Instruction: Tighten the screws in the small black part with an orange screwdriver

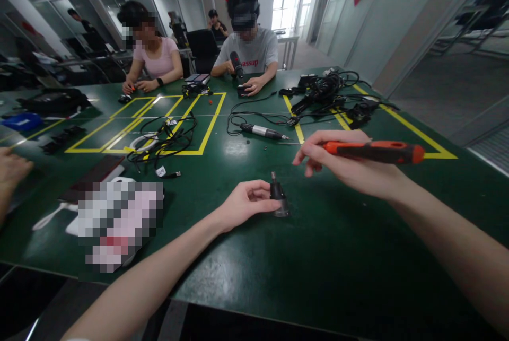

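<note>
Small blk part (277, 191) sits near the middle of the table, standing roughly upright w/ a slight lean, thin metal shaft at top, grey-ish base at or just over the green tabletop (318, 261). L hand (248, 200) has it pinched btwn thumb & fingers, closed up to the part's width, no gap seen. R hand (338, 166) has the screwdriver (374, 151), orange/blk handle lying across the thumb side, thumb over it; fingers half curled, lower ones loose, so prob. a light hold. Tip points L, past the part & apart from it, so no driving under way now. Progress: part in hand & steadied, driver in hand; contact btwn the two not made. Whether any screw is in, out or loose: can't tell, too small. Couple of tiny dark pcs (265, 148) lie farther off, ID unclear, next to a corded pen-shaped tool (260, 131), which no hand touches. Beyond that, R side, a blk cable heap (326, 89) over yellow tape; across the table a co-worker in a grey shirt (262, 46) w/ a blk handheld tool (236, 65).
</note>
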{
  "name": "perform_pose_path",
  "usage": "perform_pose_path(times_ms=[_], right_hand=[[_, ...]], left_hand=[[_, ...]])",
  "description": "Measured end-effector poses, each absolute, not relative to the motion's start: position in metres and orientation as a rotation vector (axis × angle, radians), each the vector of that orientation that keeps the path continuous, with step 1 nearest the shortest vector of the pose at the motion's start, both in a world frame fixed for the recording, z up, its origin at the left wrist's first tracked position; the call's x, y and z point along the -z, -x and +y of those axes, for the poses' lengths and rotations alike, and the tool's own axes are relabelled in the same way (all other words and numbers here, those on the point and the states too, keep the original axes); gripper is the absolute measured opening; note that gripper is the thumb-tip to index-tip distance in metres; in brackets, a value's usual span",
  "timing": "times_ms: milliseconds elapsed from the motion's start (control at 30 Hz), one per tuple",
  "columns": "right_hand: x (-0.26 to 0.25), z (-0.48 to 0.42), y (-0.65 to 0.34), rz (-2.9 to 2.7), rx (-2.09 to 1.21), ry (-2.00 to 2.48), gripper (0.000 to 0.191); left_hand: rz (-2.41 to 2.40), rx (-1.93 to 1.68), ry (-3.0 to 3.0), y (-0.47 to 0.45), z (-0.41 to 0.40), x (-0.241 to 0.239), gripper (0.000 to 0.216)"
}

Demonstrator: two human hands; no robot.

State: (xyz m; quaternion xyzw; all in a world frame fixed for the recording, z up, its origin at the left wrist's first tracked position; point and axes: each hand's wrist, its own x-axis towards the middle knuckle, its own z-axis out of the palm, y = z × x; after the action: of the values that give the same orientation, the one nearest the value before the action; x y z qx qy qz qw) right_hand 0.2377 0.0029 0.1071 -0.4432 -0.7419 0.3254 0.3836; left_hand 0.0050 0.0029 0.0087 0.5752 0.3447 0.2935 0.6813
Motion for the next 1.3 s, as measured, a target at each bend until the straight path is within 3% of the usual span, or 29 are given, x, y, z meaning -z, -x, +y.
perform_pose_path(times_ms=[233, 667, 1100, 1300], right_hand=[[-0.082, 0.004, -0.226, -2.217, -0.730, 1.090, 0.038], [-0.080, 0.004, -0.227, -2.325, -0.934, 1.036, 0.036], [-0.081, 0.001, -0.222, -2.377, -0.733, 1.062, 0.024], [-0.081, 0.011, -0.232, -2.315, -0.773, 1.090, 0.031]], left_hand=[[0.587, -0.668, -0.965, -0.002, 0.003, -0.014, 0.050], [0.573, -0.609, -0.987, 0.001, 0.002, -0.011, 0.050], [0.601, -0.562, -1.017, -0.004, -0.002, -0.019, 0.039], [0.906, -0.769, -1.273, 0.000, 0.013, -0.016, 0.033]])
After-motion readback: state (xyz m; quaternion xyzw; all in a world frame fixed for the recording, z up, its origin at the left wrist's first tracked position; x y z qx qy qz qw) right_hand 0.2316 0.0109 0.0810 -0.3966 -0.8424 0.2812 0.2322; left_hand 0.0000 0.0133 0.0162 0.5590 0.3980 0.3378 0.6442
